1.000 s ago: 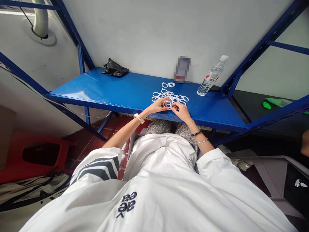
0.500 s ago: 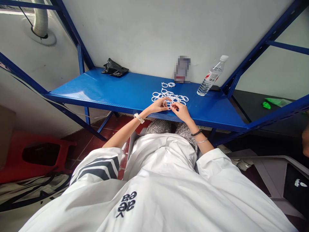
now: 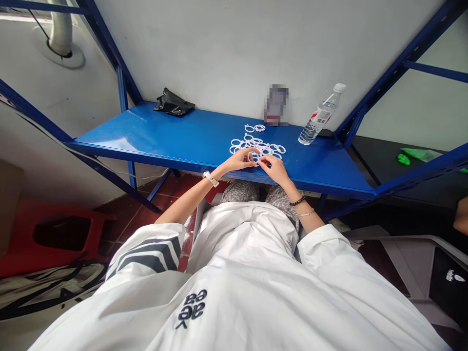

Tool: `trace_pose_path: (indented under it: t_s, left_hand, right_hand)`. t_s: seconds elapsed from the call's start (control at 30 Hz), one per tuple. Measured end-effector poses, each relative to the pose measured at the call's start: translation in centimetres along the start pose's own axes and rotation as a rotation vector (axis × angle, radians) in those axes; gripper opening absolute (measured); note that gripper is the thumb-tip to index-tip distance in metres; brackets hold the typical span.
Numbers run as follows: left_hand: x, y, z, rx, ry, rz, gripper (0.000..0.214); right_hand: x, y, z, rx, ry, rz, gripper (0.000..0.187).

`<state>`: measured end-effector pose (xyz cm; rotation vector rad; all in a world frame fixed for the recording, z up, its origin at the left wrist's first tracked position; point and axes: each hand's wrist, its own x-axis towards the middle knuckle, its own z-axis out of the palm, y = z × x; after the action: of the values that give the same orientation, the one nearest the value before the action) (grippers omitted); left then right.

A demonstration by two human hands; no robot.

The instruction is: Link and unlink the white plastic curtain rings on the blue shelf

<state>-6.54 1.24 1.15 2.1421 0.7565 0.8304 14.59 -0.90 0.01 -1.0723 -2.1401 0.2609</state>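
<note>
Several white plastic rings (image 3: 272,147) lie in a loose heap on the blue metal shelf (image 3: 183,139). Two more white rings (image 3: 255,128) sit apart, further back. My left hand (image 3: 241,160) pinches a white ring (image 3: 251,156) at the near edge of the heap, fingers curled round it. Close beside it, my right hand (image 3: 275,168) has its fingers pressed together on the same ring from the right. Both hands rest on the shelf's front part.
A clear water bottle (image 3: 321,116) leans at the back right of the shelf. A crumpled black bag (image 3: 173,104) lies at the back left. A blurred small object (image 3: 276,105) stands against the wall. A red stool (image 3: 51,236) is on the floor to the left.
Both hands stay on the ring with only slight finger shifts. Another person's hand at the far right edge has moved a little.
</note>
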Motion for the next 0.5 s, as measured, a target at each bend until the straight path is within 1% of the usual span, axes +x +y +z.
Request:
trace_pose_path:
  t_s: [0.33, 0.5]
  left_hand:
    - [-0.03, 0.08, -0.01, -0.008, 0.003, -0.002, 0.056]
    - [-0.06, 0.15, 0.03, -0.006, 0.013, -0.006, 0.056]
  right_hand:
    - [-0.02, -0.14, -0.02, -0.002, -0.001, -0.006, 0.039]
    - [-0.02, -0.22, 0.0, -0.016, -0.001, -0.009, 0.037]
